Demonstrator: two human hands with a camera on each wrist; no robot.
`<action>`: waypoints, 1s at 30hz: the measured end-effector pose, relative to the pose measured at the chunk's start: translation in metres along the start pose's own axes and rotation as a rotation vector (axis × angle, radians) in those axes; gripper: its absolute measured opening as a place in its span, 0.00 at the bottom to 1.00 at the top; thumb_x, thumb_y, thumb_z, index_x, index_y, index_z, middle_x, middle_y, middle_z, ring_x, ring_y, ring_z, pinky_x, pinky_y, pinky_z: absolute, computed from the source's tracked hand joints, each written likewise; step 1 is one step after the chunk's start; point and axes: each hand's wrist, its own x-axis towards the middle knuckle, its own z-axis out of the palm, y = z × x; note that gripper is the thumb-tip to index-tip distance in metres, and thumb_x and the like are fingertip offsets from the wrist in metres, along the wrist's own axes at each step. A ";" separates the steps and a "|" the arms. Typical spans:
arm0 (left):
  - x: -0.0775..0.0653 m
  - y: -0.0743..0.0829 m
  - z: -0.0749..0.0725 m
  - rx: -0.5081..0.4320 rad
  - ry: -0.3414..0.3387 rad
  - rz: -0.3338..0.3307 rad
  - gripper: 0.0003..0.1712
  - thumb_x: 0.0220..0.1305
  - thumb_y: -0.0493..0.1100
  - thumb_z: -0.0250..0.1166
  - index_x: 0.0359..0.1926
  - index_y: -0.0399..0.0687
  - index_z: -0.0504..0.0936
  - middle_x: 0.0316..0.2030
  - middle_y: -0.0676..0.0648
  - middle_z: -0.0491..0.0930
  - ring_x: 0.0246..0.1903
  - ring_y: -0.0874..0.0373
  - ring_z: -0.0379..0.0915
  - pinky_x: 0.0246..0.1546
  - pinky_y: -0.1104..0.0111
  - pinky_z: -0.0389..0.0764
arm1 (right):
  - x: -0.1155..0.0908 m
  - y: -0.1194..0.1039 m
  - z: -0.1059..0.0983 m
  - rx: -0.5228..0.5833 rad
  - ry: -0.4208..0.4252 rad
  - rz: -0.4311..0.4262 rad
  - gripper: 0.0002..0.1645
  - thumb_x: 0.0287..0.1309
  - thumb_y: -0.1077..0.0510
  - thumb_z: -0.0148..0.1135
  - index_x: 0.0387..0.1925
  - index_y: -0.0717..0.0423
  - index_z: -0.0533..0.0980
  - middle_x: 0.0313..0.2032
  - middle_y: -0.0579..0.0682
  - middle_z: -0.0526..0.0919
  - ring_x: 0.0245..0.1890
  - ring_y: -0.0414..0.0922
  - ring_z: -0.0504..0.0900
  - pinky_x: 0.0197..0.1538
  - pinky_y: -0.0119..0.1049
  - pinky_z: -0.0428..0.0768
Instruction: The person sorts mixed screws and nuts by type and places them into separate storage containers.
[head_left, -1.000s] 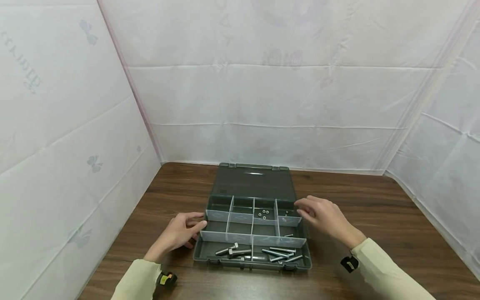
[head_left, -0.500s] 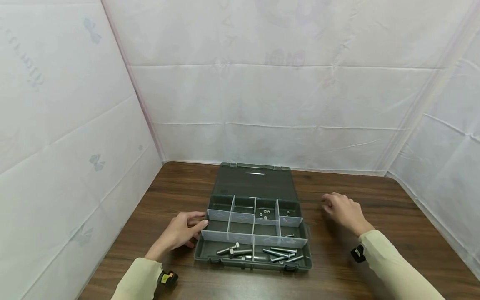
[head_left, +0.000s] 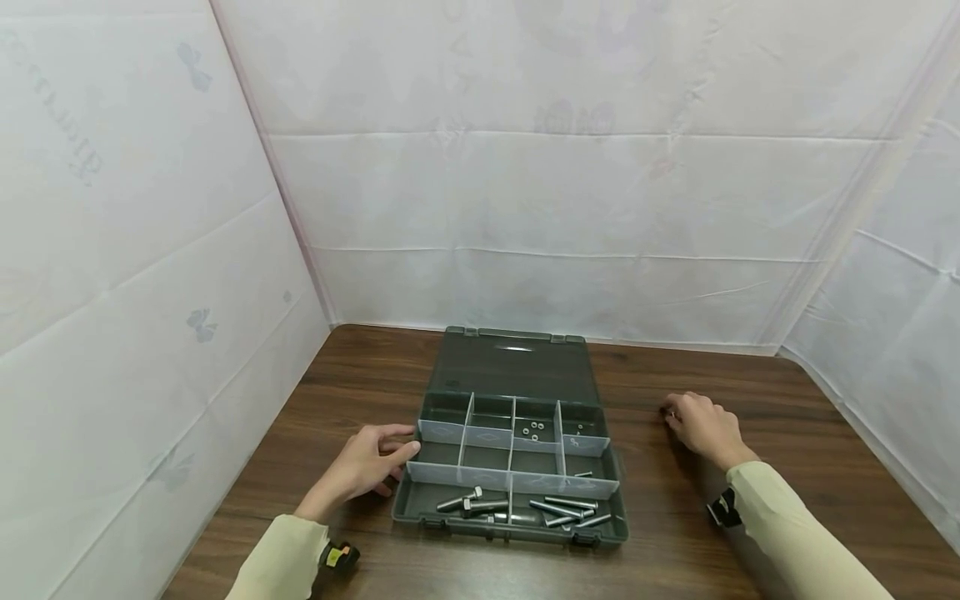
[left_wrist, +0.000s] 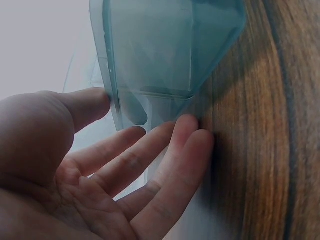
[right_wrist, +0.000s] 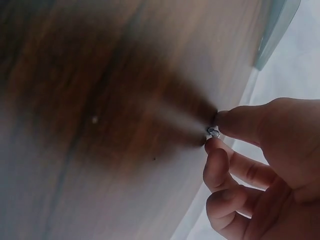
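Observation:
A dark translucent parts box (head_left: 517,542) lies on the wooden table with its lid (head_left: 513,367) laid back. My left hand (head_left: 367,458) rests at the box's left side, with relaxed fingers (left_wrist: 135,160) against the side wall (left_wrist: 150,55) and the thumb at the rim. Out on the table to the right of the box, my right hand (head_left: 703,429) pinches a small shiny metal nut (right_wrist: 214,132) between thumb and forefinger, close over the tabletop. Its other fingers are curled. Several small nuts (head_left: 534,426) lie in a back compartment.
White dividers (head_left: 491,477) split the box. Several large bolts (head_left: 486,505) lie in the front left compartment and longer thin bolts (head_left: 570,508) in the front right one. White sheeting (head_left: 525,208) hangs around the table (head_left: 675,533) at the back and sides.
My right hand has moved from the box's back right corner out to the right, over the table. The left hand has kept its place at the box.

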 end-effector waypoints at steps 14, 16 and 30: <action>0.001 -0.001 0.001 -0.009 0.006 -0.004 0.28 0.73 0.48 0.67 0.67 0.37 0.77 0.49 0.38 0.87 0.30 0.54 0.84 0.22 0.58 0.86 | 0.001 0.003 -0.002 0.031 0.003 0.054 0.14 0.67 0.67 0.59 0.51 0.66 0.82 0.46 0.71 0.84 0.31 0.64 0.85 0.21 0.54 0.78; 0.001 -0.001 0.001 -0.009 0.004 -0.001 0.28 0.73 0.48 0.67 0.67 0.37 0.77 0.49 0.38 0.87 0.30 0.54 0.84 0.22 0.58 0.86 | 0.000 0.002 -0.002 0.034 0.000 0.055 0.14 0.67 0.67 0.58 0.51 0.66 0.82 0.46 0.71 0.84 0.29 0.61 0.85 0.21 0.52 0.77; 0.001 -0.001 0.000 -0.009 0.000 0.001 0.28 0.73 0.48 0.67 0.67 0.37 0.77 0.49 0.38 0.87 0.30 0.54 0.84 0.22 0.59 0.86 | -0.007 -0.006 -0.003 0.003 0.029 0.007 0.16 0.63 0.67 0.60 0.50 0.68 0.82 0.44 0.69 0.83 0.20 0.49 0.74 0.19 0.43 0.71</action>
